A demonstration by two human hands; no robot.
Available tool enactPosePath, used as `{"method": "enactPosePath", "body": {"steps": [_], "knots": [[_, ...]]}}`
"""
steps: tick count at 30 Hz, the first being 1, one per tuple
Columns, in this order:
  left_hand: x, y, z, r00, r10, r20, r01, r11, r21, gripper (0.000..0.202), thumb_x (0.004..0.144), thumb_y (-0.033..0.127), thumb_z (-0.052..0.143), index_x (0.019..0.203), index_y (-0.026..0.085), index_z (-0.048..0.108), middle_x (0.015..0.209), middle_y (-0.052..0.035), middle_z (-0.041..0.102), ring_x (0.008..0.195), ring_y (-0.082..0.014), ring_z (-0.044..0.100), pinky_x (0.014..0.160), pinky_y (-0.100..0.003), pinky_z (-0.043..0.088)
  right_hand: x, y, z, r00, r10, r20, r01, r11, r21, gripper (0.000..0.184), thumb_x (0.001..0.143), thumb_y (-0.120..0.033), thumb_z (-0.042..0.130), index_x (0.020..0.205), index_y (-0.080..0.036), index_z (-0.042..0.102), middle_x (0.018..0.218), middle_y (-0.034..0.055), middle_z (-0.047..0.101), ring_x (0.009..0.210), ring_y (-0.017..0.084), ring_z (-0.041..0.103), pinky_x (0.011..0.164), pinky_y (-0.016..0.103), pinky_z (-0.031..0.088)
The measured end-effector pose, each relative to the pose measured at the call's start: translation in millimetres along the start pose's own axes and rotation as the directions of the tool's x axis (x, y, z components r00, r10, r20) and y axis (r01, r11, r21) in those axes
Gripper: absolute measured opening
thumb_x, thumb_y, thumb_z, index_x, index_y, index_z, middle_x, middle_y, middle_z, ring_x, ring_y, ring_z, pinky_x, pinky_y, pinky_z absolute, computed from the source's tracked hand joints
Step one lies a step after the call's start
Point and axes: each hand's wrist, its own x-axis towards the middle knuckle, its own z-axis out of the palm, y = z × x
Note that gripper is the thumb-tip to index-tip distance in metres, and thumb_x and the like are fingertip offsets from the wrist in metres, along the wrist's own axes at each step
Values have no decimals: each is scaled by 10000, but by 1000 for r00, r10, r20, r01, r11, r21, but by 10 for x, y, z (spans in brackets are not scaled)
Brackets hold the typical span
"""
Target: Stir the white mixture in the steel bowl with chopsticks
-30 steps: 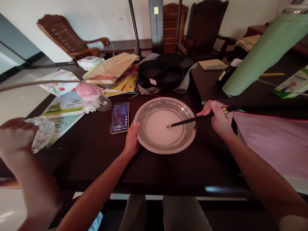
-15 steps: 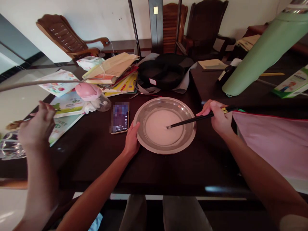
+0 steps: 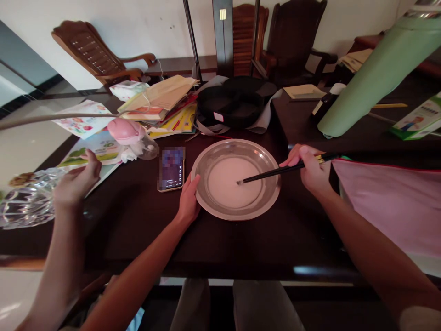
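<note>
A dark polished wooden worktop point(image 3: 138, 230) carries a round shallow steel dish point(image 3: 269, 162) of white liquid. Just left of the dish lies a smartphone point(image 3: 171, 169). Farther left is crinkled clear plastic point(image 3: 24, 204). Behind-left sit stacked colourful books point(image 3: 161, 99), directly behind it a black fabric bag point(image 3: 234, 105), and to its right a pink cloth point(image 3: 389, 207).

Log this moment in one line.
left hand: on dish rim | right hand: holds chopsticks, tips in white liquid | phone: beside dish | another person's hand: by clear plastic wrap
</note>
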Motion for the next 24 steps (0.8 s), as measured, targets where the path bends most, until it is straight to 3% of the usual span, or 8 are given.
{"method": "enactPosePath", "body": {"steps": [4,6,9,13,15,20,22,24], "knots": [[2,0,3,1000,3,-4,-3,1000,-4,361,715,359,717,1037,197,699,1070,-54,735,1083,-274,644,906,-358,525,-42,-39,86,967,-17,254,44,994,-102,331,949,-373,504,694,-267,688,674,0,718,709,194,637,740,398,453],[3,-1,3,1000,8,0,-8,1000,-11,359,721,351,712,1046,197,698,1076,-53,733,1081,-274,646,907,-358,524,-49,-49,106,949,-15,315,71,983,-167,261,934,-361,533,757,-270,701,753,-2,746,757,196,640,765,405,445],[6,-7,-1,1000,10,3,-10,1000,-7,350,730,346,706,1048,198,696,1081,-52,731,1099,-271,637,910,-353,522,-28,-28,62,981,-21,192,62,975,-212,266,935,-343,537,736,-270,698,726,-5,735,741,193,634,762,402,440],[6,-13,-7,1000,9,-9,-9,1000,12,348,730,353,701,1040,195,697,1077,-57,731,1109,-274,630,900,-351,525,0,1,-16,1000,11,-4,-11,1000,-26,396,954,-376,495,614,-256,659,586,-2,656,578,171,609,623,364,451],[5,-11,-8,1000,10,-8,-10,1000,22,353,733,358,697,1046,195,696,1080,-59,730,1104,-276,632,896,-354,527,-9,-11,-2,999,6,35,-6,1000,13,412,955,-387,489,598,-255,648,567,2,649,574,175,607,615,364,451],[6,-4,-9,1000,15,13,-15,1000,7,370,728,359,702,1061,198,692,1083,-58,729,1084,-276,643,898,-362,526,-52,-55,92,956,-27,294,73,987,-146,273,946,-334,518,747,-268,693,729,0,738,745,195,634,766,406,441],[8,-7,-10,1000,17,18,-17,1000,9,379,729,362,701,1072,199,690,1099,-58,725,1083,-276,644,900,-363,525,-44,-47,80,960,-32,280,91,975,-201,234,937,-320,534,777,-271,698,769,-1,749,765,196,633,772,408,432],[9,-14,-10,1000,18,18,-19,1000,19,384,736,367,694,1083,201,688,1108,-60,723,1095,-277,638,898,-361,526,-23,-30,36,985,-31,168,67,975,-210,272,943,-321,524,735,-271,692,724,-2,733,734,193,631,754,401,432]]}}
